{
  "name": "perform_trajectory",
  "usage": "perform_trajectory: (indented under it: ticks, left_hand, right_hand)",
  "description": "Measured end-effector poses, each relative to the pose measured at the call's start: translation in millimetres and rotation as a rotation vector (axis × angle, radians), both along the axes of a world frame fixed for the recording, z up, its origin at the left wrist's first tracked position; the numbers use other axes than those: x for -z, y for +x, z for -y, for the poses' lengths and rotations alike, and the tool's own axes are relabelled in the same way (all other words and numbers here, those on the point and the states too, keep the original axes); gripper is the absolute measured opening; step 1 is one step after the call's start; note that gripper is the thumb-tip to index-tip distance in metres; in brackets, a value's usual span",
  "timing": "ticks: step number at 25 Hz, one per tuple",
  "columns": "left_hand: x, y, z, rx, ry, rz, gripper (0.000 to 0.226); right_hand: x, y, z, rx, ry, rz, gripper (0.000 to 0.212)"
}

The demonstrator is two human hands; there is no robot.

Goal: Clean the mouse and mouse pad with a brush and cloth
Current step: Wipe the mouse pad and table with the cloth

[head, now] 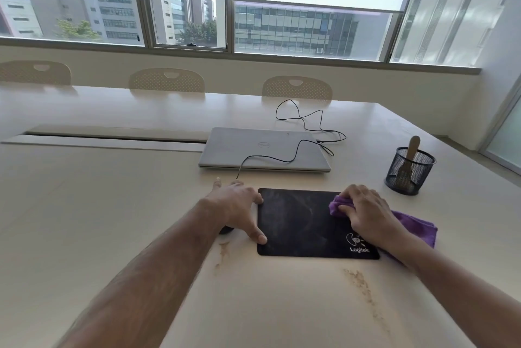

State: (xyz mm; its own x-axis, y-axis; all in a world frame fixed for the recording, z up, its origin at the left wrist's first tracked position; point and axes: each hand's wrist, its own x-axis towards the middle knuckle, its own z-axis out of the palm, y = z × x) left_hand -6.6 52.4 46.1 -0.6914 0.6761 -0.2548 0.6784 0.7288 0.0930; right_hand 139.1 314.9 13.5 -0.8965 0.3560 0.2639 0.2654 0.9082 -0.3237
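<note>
A black mouse pad [301,223] with a white logo lies flat on the table, its surface streaked with pale dust. My right hand [366,213] presses a purple cloth [414,228] onto the pad's right side, fingers curled over the bunched cloth. My left hand [239,204] rests spread at the pad's left edge, thumb and a fingertip on it. A black mouse [226,230] lies mostly hidden under my left wrist, and its cable [296,157] runs over the laptop. A wooden-handled brush [408,163] stands in a black mesh cup [410,171] at the right.
A shut silver laptop [265,150] lies behind the pad. Brown dust [362,287] is scattered on the beige table [112,206] in front of the pad and beside my left wrist. Three chair backs [167,80] line the far edge under the windows.
</note>
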Motion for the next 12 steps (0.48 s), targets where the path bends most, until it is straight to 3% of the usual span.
perform_trajectory:
  ticks: [5,12]
  left_hand:
    - [-0.5,8.2,1.5,0.007,0.011,-0.061,0.095]
    - [2.2,11.2,3.7,-0.016,-0.001,-0.041,0.087]
  right_hand:
    - [-0.4,-8.4,89.4,-0.409,0.081,0.009,0.02]
    - [12.4,15.9,34.5,-0.245,0.068,-0.01,0.018]
